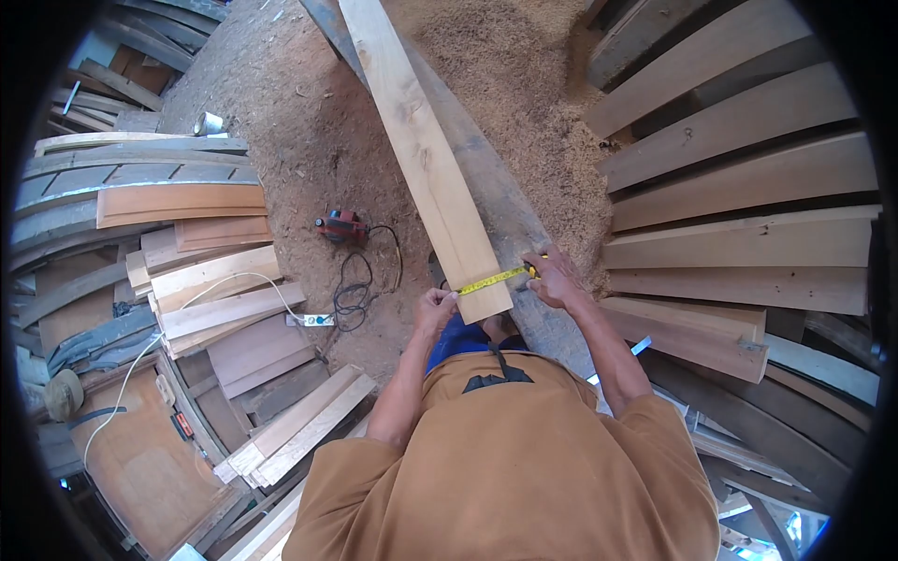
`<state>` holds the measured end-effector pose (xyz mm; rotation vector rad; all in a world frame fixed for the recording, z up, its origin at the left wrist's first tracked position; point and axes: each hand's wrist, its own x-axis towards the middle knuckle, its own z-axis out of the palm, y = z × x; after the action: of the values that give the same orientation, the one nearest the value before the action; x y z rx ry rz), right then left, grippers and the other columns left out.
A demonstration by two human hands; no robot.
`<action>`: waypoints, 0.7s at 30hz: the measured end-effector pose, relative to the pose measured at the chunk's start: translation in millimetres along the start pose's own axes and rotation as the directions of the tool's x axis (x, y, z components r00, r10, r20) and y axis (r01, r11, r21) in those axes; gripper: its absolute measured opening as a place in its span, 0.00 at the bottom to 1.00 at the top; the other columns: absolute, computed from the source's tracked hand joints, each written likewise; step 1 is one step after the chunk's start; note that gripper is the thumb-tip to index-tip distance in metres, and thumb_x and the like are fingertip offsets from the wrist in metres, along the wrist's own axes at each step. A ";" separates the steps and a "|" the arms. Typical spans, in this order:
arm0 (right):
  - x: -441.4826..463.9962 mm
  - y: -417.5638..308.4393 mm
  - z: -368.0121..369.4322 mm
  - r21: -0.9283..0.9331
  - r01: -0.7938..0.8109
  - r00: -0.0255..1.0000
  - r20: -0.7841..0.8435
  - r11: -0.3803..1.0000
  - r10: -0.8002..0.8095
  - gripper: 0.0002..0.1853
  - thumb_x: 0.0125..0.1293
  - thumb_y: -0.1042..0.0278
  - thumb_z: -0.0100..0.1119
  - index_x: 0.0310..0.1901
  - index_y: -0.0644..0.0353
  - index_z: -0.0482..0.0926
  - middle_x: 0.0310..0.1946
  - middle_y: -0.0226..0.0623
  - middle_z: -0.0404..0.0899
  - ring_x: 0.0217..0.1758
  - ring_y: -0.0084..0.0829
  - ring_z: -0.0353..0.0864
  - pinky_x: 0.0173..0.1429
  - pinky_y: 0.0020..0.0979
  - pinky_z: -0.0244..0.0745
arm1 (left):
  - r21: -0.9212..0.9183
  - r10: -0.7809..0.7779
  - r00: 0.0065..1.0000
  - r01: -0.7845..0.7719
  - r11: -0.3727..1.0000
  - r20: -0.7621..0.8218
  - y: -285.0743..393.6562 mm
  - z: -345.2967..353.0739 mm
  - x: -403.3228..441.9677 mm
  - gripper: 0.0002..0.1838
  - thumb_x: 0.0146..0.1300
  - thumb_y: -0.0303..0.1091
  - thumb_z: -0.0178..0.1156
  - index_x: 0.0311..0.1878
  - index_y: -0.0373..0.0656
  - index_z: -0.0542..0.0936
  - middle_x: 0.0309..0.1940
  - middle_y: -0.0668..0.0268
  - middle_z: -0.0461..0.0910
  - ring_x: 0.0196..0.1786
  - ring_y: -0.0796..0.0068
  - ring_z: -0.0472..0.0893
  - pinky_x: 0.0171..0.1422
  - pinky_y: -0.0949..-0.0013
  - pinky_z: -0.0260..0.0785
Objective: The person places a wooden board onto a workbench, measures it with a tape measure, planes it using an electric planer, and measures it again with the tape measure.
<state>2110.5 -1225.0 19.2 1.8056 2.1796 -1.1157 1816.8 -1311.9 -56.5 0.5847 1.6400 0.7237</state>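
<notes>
A long pale board (426,159) lies lengthwise on a grey, worn bench plank (496,201), its near end close to my waist. Across that end stretches a yellow tape measure (491,280). My left hand (436,309) pinches the end of the tape at the board's left edge. At the right edge, over the bench plank, my right hand (556,279) is closed around the tape's case, which is partly hidden by the fingers.
A red power tool (342,226) with a coiled dark cord lies on the dirt floor left of the bench. Stacked boards (234,280) fill the left, near a white power strip (310,320). More planks (739,243) line the right. Sawdust (524,84) covers the ground beyond.
</notes>
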 end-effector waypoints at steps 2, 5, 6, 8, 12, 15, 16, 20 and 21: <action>1.5 1.9 1.3 0.007 0.000 1.000 0.019 1.000 0.000 0.31 0.61 0.62 0.69 0.68 0.44 0.76 0.63 0.48 0.69 0.67 0.55 0.71 0.71 0.50 0.70 | 0.016 -0.009 1.000 0.009 1.000 0.003 2.7 -0.5 -0.7 0.08 0.69 0.33 0.69 0.38 0.41 0.80 0.24 0.72 0.79 0.24 0.85 0.72 0.27 0.77 0.64; 1.0 0.6 -0.3 0.004 -0.006 1.000 0.024 1.000 0.006 0.32 0.61 0.62 0.70 0.69 0.43 0.76 0.64 0.48 0.69 0.67 0.55 0.70 0.71 0.49 0.70 | 0.020 -0.007 1.000 0.007 1.000 0.003 3.3 -0.6 -0.8 0.08 0.69 0.33 0.69 0.38 0.41 0.80 0.24 0.72 0.79 0.24 0.85 0.72 0.28 0.77 0.64; 0.8 -0.2 -1.1 0.003 -0.011 1.000 0.027 1.000 0.011 0.32 0.61 0.62 0.70 0.69 0.43 0.76 0.64 0.48 0.69 0.68 0.54 0.70 0.71 0.49 0.70 | 0.021 -0.007 1.000 0.007 1.000 0.004 3.7 -0.7 -0.9 0.08 0.68 0.33 0.69 0.38 0.41 0.80 0.24 0.72 0.80 0.24 0.85 0.72 0.28 0.77 0.64; 0.6 -1.4 -2.5 0.000 -0.020 0.999 0.032 1.000 0.020 0.32 0.61 0.61 0.70 0.68 0.43 0.76 0.64 0.47 0.69 0.68 0.54 0.70 0.71 0.49 0.69 | 0.025 -0.008 1.000 0.008 1.000 0.004 4.5 -1.0 -1.1 0.08 0.68 0.33 0.69 0.38 0.41 0.80 0.24 0.72 0.80 0.24 0.85 0.72 0.28 0.77 0.64; 0.8 1.5 0.9 0.000 -0.006 1.000 0.014 1.000 0.006 0.32 0.60 0.61 0.71 0.68 0.44 0.76 0.64 0.48 0.70 0.67 0.54 0.70 0.72 0.49 0.69 | 0.006 0.004 1.000 -0.005 1.000 0.023 -2.3 -2.4 0.5 0.09 0.68 0.34 0.69 0.37 0.40 0.80 0.24 0.71 0.80 0.24 0.84 0.73 0.28 0.77 0.66; -0.3 -3.6 -2.0 0.001 -0.002 1.000 -0.005 1.000 0.002 0.32 0.59 0.61 0.71 0.68 0.47 0.77 0.62 0.50 0.72 0.65 0.54 0.72 0.72 0.47 0.69 | 0.053 0.014 0.999 -0.016 0.998 0.037 -7.8 -6.1 8.2 0.11 0.70 0.36 0.68 0.41 0.38 0.80 0.25 0.69 0.81 0.25 0.83 0.75 0.30 0.76 0.69; -1.0 -4.3 -0.2 0.015 -0.005 1.000 0.001 1.000 0.005 0.32 0.59 0.61 0.71 0.68 0.47 0.77 0.62 0.51 0.73 0.65 0.54 0.72 0.72 0.47 0.69 | 0.062 0.011 0.999 -0.013 0.998 0.042 -5.5 -5.8 6.2 0.13 0.69 0.36 0.68 0.46 0.36 0.80 0.26 0.69 0.81 0.25 0.83 0.75 0.30 0.76 0.69; 0.9 12.2 24.2 0.184 0.110 0.993 -0.051 0.977 -0.102 0.33 0.59 0.61 0.70 0.67 0.54 0.75 0.59 0.56 0.75 0.65 0.57 0.72 0.71 0.48 0.68 | -0.126 0.064 0.998 -0.064 0.990 -0.007 -0.9 2.9 -2.2 0.39 0.66 0.44 0.72 0.70 0.30 0.65 0.39 0.61 0.84 0.34 0.77 0.81 0.38 0.74 0.75; 1.1 22.6 35.7 0.264 0.165 0.984 -0.107 0.950 -0.142 0.33 0.59 0.61 0.70 0.67 0.55 0.74 0.58 0.57 0.75 0.65 0.58 0.72 0.70 0.48 0.68 | -0.155 0.042 0.999 -0.042 0.987 0.000 -6.5 1.8 0.4 0.45 0.66 0.47 0.72 0.73 0.30 0.58 0.43 0.59 0.83 0.39 0.74 0.82 0.41 0.70 0.76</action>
<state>2117.2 -1244.2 -17.8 1.8427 2.3509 -1.4618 1818.6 -1315.8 -61.8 0.5096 1.5555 0.8724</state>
